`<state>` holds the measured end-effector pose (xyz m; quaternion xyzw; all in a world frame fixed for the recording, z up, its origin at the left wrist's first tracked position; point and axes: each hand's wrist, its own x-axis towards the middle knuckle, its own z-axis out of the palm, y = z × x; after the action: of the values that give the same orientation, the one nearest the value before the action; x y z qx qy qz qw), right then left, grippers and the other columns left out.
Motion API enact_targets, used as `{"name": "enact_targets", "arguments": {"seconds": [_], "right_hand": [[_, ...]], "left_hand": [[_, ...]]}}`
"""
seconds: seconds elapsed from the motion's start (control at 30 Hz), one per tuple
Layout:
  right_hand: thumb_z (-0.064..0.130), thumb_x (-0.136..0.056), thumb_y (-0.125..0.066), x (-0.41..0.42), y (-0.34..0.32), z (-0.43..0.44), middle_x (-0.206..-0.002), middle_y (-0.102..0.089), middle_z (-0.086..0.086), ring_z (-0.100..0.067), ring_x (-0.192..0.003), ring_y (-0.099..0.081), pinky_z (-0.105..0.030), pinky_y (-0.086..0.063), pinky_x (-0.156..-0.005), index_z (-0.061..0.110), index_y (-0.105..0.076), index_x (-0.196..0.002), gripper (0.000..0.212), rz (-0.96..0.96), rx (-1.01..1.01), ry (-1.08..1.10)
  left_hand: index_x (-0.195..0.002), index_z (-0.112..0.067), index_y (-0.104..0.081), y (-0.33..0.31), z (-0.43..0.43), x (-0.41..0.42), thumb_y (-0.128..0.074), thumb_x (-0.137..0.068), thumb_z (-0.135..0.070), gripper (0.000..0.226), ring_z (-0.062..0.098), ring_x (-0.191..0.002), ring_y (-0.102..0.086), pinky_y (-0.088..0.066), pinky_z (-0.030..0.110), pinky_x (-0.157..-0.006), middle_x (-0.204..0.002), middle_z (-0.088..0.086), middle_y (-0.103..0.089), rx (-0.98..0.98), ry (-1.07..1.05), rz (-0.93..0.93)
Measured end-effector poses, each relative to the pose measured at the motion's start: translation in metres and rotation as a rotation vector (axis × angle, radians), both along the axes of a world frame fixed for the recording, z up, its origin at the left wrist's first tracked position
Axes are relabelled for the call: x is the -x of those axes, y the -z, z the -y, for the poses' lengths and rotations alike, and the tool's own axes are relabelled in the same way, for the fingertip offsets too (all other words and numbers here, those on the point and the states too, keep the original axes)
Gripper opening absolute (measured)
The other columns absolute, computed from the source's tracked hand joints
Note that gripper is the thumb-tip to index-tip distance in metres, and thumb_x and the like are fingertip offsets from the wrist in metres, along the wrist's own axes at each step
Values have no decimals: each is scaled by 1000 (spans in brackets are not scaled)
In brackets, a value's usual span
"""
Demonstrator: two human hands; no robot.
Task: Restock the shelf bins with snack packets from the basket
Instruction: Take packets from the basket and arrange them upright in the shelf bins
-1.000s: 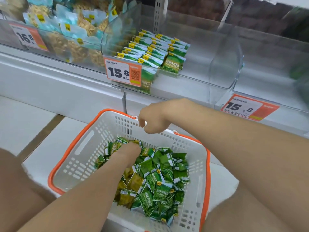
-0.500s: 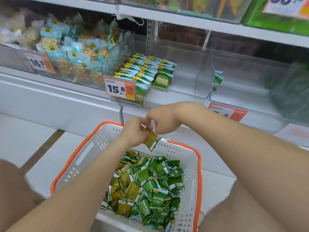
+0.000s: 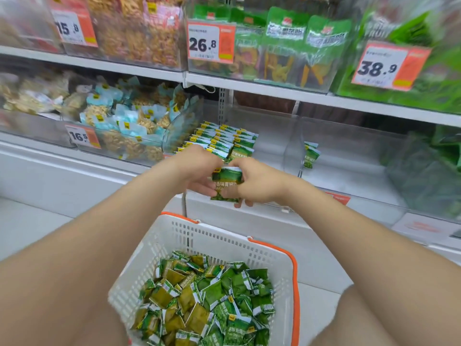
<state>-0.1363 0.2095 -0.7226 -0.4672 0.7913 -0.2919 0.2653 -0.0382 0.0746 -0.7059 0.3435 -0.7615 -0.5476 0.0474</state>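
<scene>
- Both hands meet just in front of the shelf. The left hand point(image 3: 197, 171) is at 9 o'clock of a small green foil snack packet point(image 3: 226, 179) and the right hand point(image 3: 260, 184) at 3 o'clock, each with fingers curled round its edge.
- The packet stands upright, label towards the camera.
- At its 12 o'clock, the clear plastic shelf bin point(image 3: 272, 156) holds neat rows of matching packets point(image 3: 224, 138).
- At its 6 o'clock, the white slotted plastic basket with an orange rim point(image 3: 224, 236) holds a loose heap of green packets point(image 3: 212, 303).

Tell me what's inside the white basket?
The basket holds a loose pile of green snack packets, some olive-yellow. They hide its floor; its near end runs out of frame.
</scene>
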Motion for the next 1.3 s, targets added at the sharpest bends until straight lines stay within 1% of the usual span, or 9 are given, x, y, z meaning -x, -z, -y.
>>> {"name": "enact_targets", "arguments": {"seconds": [0.13,0.33,0.5,0.63,0.73,0.87,1.0,1.2,1.3], "right_hand": [[21,-90,-76,4,4,8,-99,-72,-12,-16,-67,-72,-34,-49,-55,20,-44,-132,52,125,58,111],[26,-86,-77,4,-1,27,-74,-58,-4,-17,-51,-48,-26,-35,-46,27,-58,-109,29,267,275,410],[23,-87,-65,38,0,46,-65,-50,4,-16,-54,-42,-26,-34,-51,17,-63,-108,23,200,479,682],[23,-87,-69,74,20,60,-83,-58,-5,-21,-62,-50,-27,-35,-50,14,-57,-126,42,27,208,664],[21,-90,-72,93,28,66,-92,-58,-13,-27,-78,-54,-34,-43,-62,7,-56,-119,36,-100,-35,605],[28,-93,-76,106,21,76,-130,-58,-16,-31,-117,-61,-41,-54,-98,4,-48,-138,59,-160,-167,599],[33,-90,-78,119,21,95,-121,-66,-17,-29,-102,-65,-37,-50,-77,4,-49,-139,64,-138,-223,602],[18,-87,-75,129,32,115,-94,-70,-15,-29,-92,-75,-46,-64,-82,3,-60,-108,30,-133,-272,684],[18,-69,-92,126,31,123,-109,-65,-16,-27,-79,-75,-45,-65,-73,4,-38,-127,81,6,-211,745]], "left_hand": [[-111,-3,-71,-12,13,1,-58,-103,-3,14,16,-53,-71,-65,34,-66,-77,19,-70,82,19,-27],[-100,-11,-75,3,31,12,-59,-102,-9,17,18,-60,-65,-61,35,-65,-81,11,-73,204,-9,-212],[-104,-26,-75,15,49,20,-48,-95,-20,29,24,-83,-71,-59,39,-81,-95,2,-76,875,118,-155],[-85,-18,-71,22,56,29,-48,-97,-20,26,27,-72,-65,-58,44,-73,-80,5,-72,902,206,-79],[-71,-11,-60,29,61,37,-45,-103,-29,40,34,-65,-58,-49,39,-60,-66,10,-61,929,204,-41],[-63,-13,-54,36,61,46,-45,-105,-40,51,36,-77,-57,-42,37,-63,-73,9,-55,986,200,3],[-97,-19,-74,36,63,52,-52,-99,-42,32,34,-107,-59,-53,43,-88,-112,11,-60,1017,240,24],[-98,-23,-75,37,69,56,-59,-91,-42,25,30,-104,-60,-51,38,-84,-107,5,-65,1032,226,-26],[-89,-20,-75,40,69,58,-58,-87,-38,26,31,-93,-65,-58,39,-79,-94,2,-70,998,227,-28]]}}
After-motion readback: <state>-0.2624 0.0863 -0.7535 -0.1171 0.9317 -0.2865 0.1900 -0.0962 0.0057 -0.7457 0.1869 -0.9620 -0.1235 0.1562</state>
